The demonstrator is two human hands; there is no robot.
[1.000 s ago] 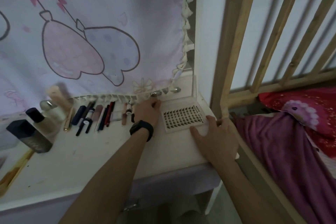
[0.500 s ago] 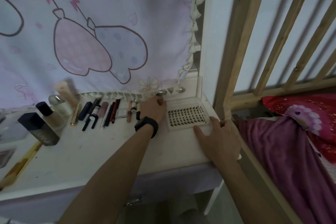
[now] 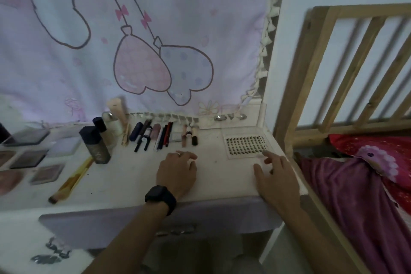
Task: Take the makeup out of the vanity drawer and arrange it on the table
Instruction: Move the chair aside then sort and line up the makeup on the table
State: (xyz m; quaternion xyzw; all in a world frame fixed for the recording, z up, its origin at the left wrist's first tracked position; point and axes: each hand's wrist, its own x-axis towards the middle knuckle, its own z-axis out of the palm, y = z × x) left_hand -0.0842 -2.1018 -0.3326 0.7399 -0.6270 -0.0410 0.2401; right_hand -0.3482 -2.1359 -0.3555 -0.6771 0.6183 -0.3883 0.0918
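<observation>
Slim makeup sticks (image 3: 163, 137) (dark, side by side)

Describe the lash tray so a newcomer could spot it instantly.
At the right end of the white vanity table, beside the wooden bed frame, lies a flat white rectangular tray, ahead of the right hand. Unlike the slim tubes and pencils to its left, it carries a grid of dark lash clusters.

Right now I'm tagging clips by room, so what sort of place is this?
Most likely a bedroom with a vanity: makeup lies in a row on the table, a wooden bed frame with red and purple bedding stands beside it, and a cartoon cloth hangs behind.
</observation>
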